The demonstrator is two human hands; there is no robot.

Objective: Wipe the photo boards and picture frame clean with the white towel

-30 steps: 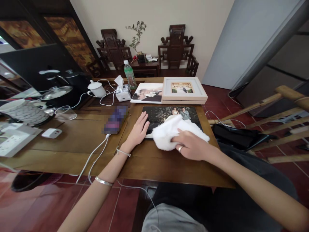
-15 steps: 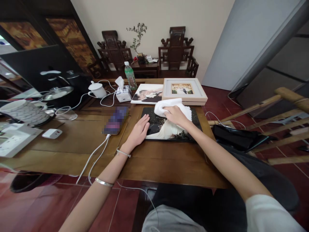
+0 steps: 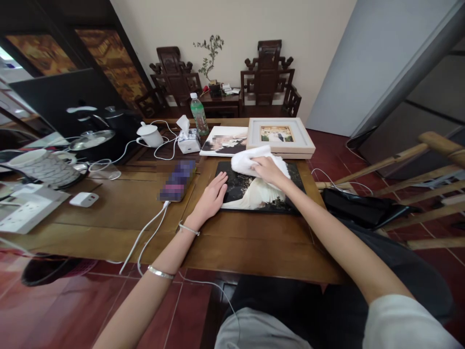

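Note:
A dark photo panel (image 3: 250,196) with a pale dress in its picture lies flat on the wooden table. My right hand (image 3: 268,170) grips a white cloth (image 3: 244,164) and presses it on the panel's upper part. Cloth and hand cover much of the picture there. At the panel's left edge rests my left hand (image 3: 214,194), flat with its fingers stretched out. Just behind the panel are a framed photo (image 3: 278,134) in a light wood frame and a white-edged photo panel (image 3: 221,141), partly under or behind that frame.
Left of my left hand lies a phone (image 3: 178,182) with a white cable (image 3: 145,230) plugged in. Farther back stand a tissue box (image 3: 189,141), a green-labelled bottle (image 3: 198,114) and a lidded white cup (image 3: 150,135). A charger (image 3: 84,199) and power strip (image 3: 31,208) sit at left.
The camera view has shifted slightly, moving the scene a little to the right. The cloth under my right hand has changed shape slightly and sits a bit farther left on the panel.

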